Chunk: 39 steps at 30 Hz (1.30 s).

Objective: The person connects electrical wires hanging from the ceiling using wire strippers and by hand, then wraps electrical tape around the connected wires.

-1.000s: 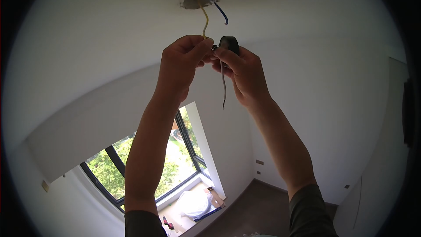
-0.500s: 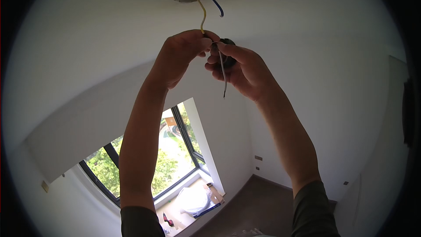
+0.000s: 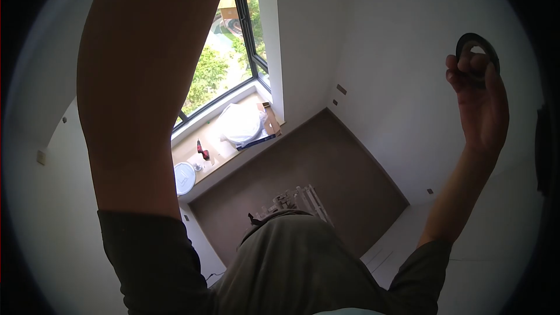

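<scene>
Raised at the right side of the view, my right hand grips a roll of black electrical tape. Its fingers curl through and around the ring, and the hole in the middle shows. My left forearm runs up past the top edge, so the left hand itself is out of view. The ceiling hole and its wires are also outside the picture.
A window opens at upper left. On its sill lie a white plastic-wrapped item, an open cardboard box, a red-and-black tool and a round pale lid. Stacked pieces rest on the brown floor.
The view has tipped downward, and the ceiling hole and wires have left it. My right hand has moved away from the wires to the right with the tape. My left hand has gone out of sight.
</scene>
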Motion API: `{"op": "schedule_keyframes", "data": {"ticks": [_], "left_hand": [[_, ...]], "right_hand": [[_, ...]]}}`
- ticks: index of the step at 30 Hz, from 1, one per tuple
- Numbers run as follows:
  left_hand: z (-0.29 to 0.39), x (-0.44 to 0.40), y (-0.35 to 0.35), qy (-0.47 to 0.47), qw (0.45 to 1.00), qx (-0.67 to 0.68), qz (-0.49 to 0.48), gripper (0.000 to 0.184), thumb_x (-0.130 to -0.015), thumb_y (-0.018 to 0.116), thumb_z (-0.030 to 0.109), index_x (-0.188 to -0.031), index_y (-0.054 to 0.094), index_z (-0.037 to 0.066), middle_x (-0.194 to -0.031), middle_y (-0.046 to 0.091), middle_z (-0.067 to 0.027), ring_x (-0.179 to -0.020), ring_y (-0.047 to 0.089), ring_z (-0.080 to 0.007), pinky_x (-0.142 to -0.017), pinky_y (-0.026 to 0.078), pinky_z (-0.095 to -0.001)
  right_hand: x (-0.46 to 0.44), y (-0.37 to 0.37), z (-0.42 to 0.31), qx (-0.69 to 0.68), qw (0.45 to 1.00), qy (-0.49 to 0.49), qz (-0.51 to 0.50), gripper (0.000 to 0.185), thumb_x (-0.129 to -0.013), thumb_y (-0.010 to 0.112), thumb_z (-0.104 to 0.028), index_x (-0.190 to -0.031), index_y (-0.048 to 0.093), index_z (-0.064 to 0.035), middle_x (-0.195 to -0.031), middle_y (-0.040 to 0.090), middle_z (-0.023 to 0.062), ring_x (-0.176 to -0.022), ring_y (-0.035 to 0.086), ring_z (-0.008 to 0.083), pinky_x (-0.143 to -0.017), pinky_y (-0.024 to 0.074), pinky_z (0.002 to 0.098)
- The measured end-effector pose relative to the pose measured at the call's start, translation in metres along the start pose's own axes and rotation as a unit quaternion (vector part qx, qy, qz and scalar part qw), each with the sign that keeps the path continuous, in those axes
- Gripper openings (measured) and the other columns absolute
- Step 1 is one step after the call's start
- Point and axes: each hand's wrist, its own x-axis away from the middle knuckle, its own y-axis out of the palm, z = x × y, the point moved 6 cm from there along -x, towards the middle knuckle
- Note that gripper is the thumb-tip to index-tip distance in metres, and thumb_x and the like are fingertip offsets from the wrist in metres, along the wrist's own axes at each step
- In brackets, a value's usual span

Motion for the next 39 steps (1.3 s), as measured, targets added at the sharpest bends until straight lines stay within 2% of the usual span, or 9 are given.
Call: {"op": "schedule_keyframes", "data": {"ticks": [6, 10, 13, 18, 30, 33, 36, 38, 39], "left_hand": [[-0.046, 0.042, -0.054, 0.149, 0.975, -0.103, -0.128, 0.027, -0.104, 0.040, 0.029, -0.108, 0.055, 0.007, -0.103, 0.057, -0.0044, -0.100, 0.055, -0.0202, -0.092, 0.048, -0.0412], [-0.075, 0.009, -0.133, 0.222, 0.940, -0.134, -0.223, 0.029, -0.104, 0.036, 0.029, -0.106, 0.053, 0.006, -0.101, 0.053, -0.0051, -0.103, 0.052, -0.0242, -0.094, 0.047, -0.0447], [-0.187, 0.055, -0.206, 0.169, 0.954, 0.249, 0.005, 0.021, -0.099, 0.039, 0.026, -0.086, 0.041, 0.010, -0.092, 0.044, -0.0082, -0.097, 0.047, -0.0268, -0.108, 0.039, -0.0539], [-0.280, 0.097, -0.264, 0.134, 0.868, 0.374, 0.298, 0.018, -0.093, 0.039, 0.020, -0.083, 0.046, 0.007, -0.085, 0.050, -0.0089, -0.091, 0.053, -0.0298, -0.113, 0.035, -0.0572], [-0.242, 0.110, -0.249, 0.175, 0.922, 0.256, 0.233, 0.018, -0.096, 0.043, 0.026, -0.090, 0.037, 0.010, -0.093, 0.042, -0.0087, -0.099, 0.048, -0.0274, -0.111, 0.032, -0.0651], [-0.224, 0.108, -0.235, 0.133, 0.905, 0.221, 0.338, 0.020, -0.097, 0.046, 0.028, -0.087, 0.039, 0.012, -0.091, 0.040, -0.0047, -0.092, 0.042, -0.0230, -0.101, 0.040, -0.0509], [-0.199, 0.102, -0.212, 0.208, 0.882, 0.321, 0.275, 0.027, -0.093, 0.059, 0.015, -0.079, 0.036, 0.011, -0.082, 0.038, -0.0044, -0.079, 0.040, -0.0194, -0.078, 0.051, -0.0303], [-0.178, 0.104, -0.204, 0.277, 0.893, 0.339, 0.104, 0.028, -0.096, 0.053, 0.000, -0.072, 0.043, 0.012, -0.076, 0.041, -0.0027, -0.075, 0.044, -0.0153, -0.049, 0.039, -0.0254], [-0.173, 0.112, -0.201, 0.290, 0.881, 0.351, 0.129, 0.020, -0.092, 0.060, -0.001, -0.077, 0.058, 0.013, -0.074, 0.041, 0.0008, -0.070, 0.043, -0.0117, -0.054, 0.043, -0.0202]], "right_hand": [[0.127, -0.032, 0.119, -0.022, 0.970, 0.195, 0.146, 0.023, -0.097, 0.061, -0.024, -0.103, 0.064, -0.0019, -0.097, 0.066, 0.0094, -0.100, 0.064, 0.0256, -0.084, 0.0506, 0.0354], [0.292, -0.066, 0.229, -0.011, 0.831, 0.421, 0.364, 0.018, -0.094, 0.067, -0.025, -0.100, 0.064, -0.0082, -0.090, 0.068, 0.0031, -0.086, 0.065, 0.0132, -0.074, 0.0518, 0.0258], [0.455, -0.066, 0.277, -0.036, 0.689, 0.548, 0.473, 0.013, -0.091, 0.067, -0.022, -0.092, 0.062, -0.0096, -0.082, 0.065, 0.0035, -0.076, 0.063, 0.0131, -0.066, 0.0523, 0.0276], [0.610, -0.016, 0.260, -0.095, 0.485, 0.664, 0.561, 0.015, -0.090, 0.066, -0.021, -0.091, 0.061, -0.0065, -0.086, 0.063, 0.0070, -0.080, 0.063, 0.0225, -0.067, 0.0546, 0.0314], [0.593, -0.035, 0.255, -0.048, 0.530, 0.680, 0.503, 0.017, -0.090, 0.067, -0.022, -0.093, 0.061, -0.0073, -0.087, 0.063, 0.0057, -0.081, 0.063, 0.0200, -0.069, 0.0529, 0.0314], [0.580, -0.038, 0.259, -0.043, 0.536, 0.692, 0.481, 0.017, -0.090, 0.068, -0.023, -0.093, 0.061, -0.0074, -0.086, 0.063, 0.0055, -0.081, 0.063, 0.0200, -0.069, 0.0528, 0.0310], [0.577, -0.036, 0.263, -0.050, 0.533, 0.691, 0.486, 0.017, -0.089, 0.068, -0.023, -0.094, 0.062, -0.0075, -0.086, 0.064, 0.0055, -0.080, 0.063, 0.0198, -0.068, 0.0530, 0.0303], [0.590, -0.036, 0.268, -0.053, 0.530, 0.702, 0.472, 0.017, -0.089, 0.069, -0.023, -0.094, 0.063, -0.0075, -0.087, 0.065, 0.0050, -0.080, 0.064, 0.0193, -0.067, 0.0539, 0.0296], [0.584, -0.032, 0.268, -0.058, 0.530, 0.702, 0.471, 0.017, -0.090, 0.069, -0.023, -0.094, 0.063, -0.0078, -0.086, 0.065, 0.0045, -0.080, 0.065, 0.0194, -0.067, 0.0539, 0.0295]]}}
